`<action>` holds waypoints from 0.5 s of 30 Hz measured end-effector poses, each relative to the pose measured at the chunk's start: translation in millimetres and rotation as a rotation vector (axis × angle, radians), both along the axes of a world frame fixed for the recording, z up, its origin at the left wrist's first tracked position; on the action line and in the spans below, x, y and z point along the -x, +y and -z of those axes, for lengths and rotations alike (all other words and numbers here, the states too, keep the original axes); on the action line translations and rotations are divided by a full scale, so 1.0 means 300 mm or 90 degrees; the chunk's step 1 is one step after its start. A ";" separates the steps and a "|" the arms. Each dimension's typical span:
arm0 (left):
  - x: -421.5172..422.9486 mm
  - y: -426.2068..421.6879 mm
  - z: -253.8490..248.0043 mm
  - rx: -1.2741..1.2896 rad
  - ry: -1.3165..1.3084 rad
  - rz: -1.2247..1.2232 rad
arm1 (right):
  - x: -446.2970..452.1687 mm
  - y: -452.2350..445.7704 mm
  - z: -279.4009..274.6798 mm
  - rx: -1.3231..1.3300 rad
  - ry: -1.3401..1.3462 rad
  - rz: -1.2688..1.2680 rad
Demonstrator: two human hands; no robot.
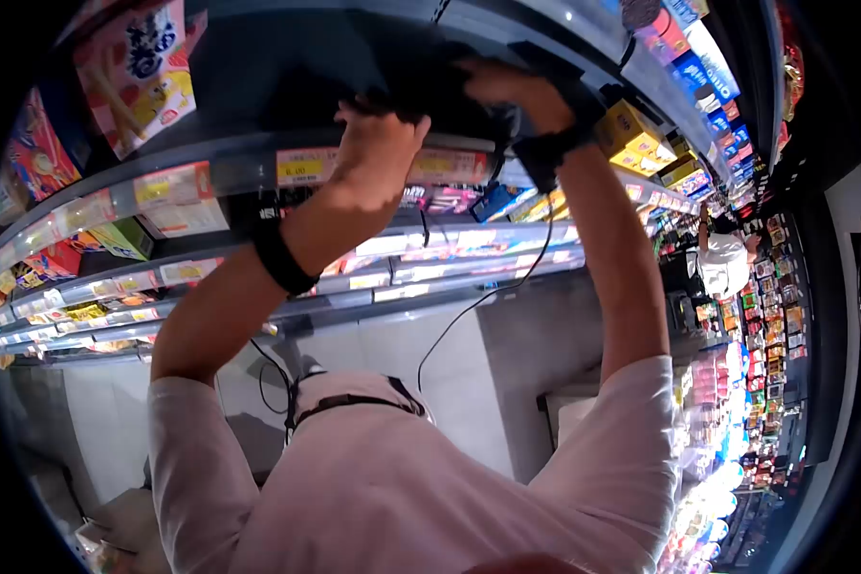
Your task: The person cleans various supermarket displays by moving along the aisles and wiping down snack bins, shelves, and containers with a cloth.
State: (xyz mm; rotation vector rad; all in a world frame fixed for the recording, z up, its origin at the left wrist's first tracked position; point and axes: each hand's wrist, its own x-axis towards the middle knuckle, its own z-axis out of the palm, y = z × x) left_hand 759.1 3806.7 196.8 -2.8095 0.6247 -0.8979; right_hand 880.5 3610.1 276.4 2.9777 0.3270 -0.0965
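Both arms reach up to a dark store shelf. My left hand (pixel 378 143) is at the shelf's front edge, above a price label strip (pixel 301 166), with its fingers bent around something dark that I cannot make out. To its right, my right hand (pixel 507 84) reaches over the shelf in shadow, its fingers partly lost in the dark. A black band (pixel 282 256) is on the left wrist and a black device with a cable (pixel 545 153) on the right wrist. A pink snack box (pixel 139 77) stands on the shelf at the left.
Yellow boxes (pixel 633 139) stand right of the right hand. Lower shelves (pixel 373 295) with packaged goods run below. The cable (pixel 478 301) hangs between the arms. Another person (pixel 724 263) in a white top is farther down the aisle at the right.
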 end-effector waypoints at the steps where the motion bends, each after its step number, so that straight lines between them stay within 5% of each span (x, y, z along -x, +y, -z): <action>1: 0.008 0.025 -0.007 -0.009 -0.020 0.035 | -0.033 -0.008 0.049 -0.003 -0.114 -0.170; 3: 0.050 0.079 -0.032 0.015 0.019 0.085 | -0.033 0.014 0.048 -0.003 -0.245 -0.330; 6: 0.078 0.102 -0.061 0.016 0.036 0.107 | 0.056 -0.023 -0.025 -0.156 -0.011 -0.048; 8: 0.095 0.088 -0.073 0.007 0.092 0.073 | 0.123 -0.044 -0.040 -0.133 -0.079 0.127; 10: 0.136 0.076 -0.076 -0.024 0.055 0.030 | 0.140 -0.130 -0.011 -0.242 -0.193 0.122; 11: 0.157 0.050 -0.064 -0.031 0.039 -0.017 | 0.145 -0.210 0.016 -0.359 -0.326 -0.018; 15: 0.416 -0.134 -0.046 0.243 -0.065 0.331 | 0.612 -0.265 0.072 -0.791 -0.618 -0.061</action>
